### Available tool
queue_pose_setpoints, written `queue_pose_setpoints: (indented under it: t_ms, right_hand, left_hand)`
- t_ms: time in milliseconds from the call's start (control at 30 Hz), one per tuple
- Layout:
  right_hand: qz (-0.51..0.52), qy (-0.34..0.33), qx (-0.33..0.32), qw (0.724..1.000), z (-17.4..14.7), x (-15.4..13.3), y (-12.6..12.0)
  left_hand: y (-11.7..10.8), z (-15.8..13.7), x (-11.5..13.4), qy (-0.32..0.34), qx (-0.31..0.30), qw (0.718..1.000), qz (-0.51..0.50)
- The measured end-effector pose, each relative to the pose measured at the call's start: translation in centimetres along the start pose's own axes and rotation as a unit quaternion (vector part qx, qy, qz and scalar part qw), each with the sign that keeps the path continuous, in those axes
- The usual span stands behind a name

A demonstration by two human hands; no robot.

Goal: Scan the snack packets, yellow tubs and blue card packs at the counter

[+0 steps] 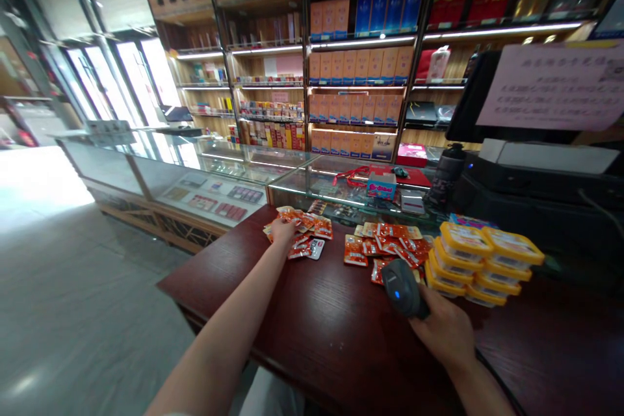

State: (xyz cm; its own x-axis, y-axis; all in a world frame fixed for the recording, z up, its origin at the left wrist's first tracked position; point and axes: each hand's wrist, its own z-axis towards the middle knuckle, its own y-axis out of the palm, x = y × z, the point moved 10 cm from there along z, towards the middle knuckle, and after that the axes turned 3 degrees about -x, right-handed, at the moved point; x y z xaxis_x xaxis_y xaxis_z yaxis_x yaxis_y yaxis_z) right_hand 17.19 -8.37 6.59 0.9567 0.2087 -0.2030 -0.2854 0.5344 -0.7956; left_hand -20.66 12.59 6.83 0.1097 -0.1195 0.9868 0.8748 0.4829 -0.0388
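Note:
My right hand (pixel 446 331) is wrapped round the handle of a dark barcode scanner (pixel 402 286) with a blue light on it. The scanner's head is over the near edge of the right heap of orange snack packets (pixel 385 244). Farther left, my left hand (pixel 283 231) rests at the left heap of orange packets (pixel 312 224). Its fingers reach in among the packets, and their tips are hidden, so I cannot tell whether they grip one. A packet with a pale label (pixel 316 249) lies face up at that heap's near edge.
Yellow-lidded tubs (pixel 463 240) stand in stacks on the dark wooden counter (pixel 331 312), right of the packets. Behind are a glass display case (pixel 292 192), a small blue and pink box (pixel 381 186), a dark bottle (pixel 446 172) and a monitor (pixel 468 97). The scanner's cable (pixel 497 380) trails toward me.

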Motion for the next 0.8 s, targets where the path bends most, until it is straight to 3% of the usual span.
queue_pose_setpoints:
  t_ms: [133,367,500,600,700,800]
  right_hand:
    - [0.000,-0.021,-0.005,1.000,0.0,-0.3,0.2]
    - [0.010,0.002,-0.027,1.000,0.0,-0.2,0.5]
    - [0.008,0.007,-0.040,0.999,0.1,0.0,0.6]
    - [0.008,0.006,-0.035,0.999,0.2,0.0,0.4]
    - [0.017,0.010,-0.031,0.999,0.3,0.2,0.5]
    - [0.023,0.013,-0.037,0.999,0.3,0.3,0.7]
  left_hand:
    - [-0.1,0.9,0.9,0.006,-0.053,0.995,0.089]
    - [1.0,0.1,2.7,0.102,-0.103,0.956,0.254]
    - [4.1,-2.9,3.6,0.217,-0.132,0.887,0.385]
    - [7.7,-6.2,3.4,0.257,-0.186,0.851,0.418]
    - [10.8,-9.5,2.6,0.255,-0.220,0.837,0.432]
    - [13.0,-11.8,1.3,0.211,-0.220,0.817,0.490]
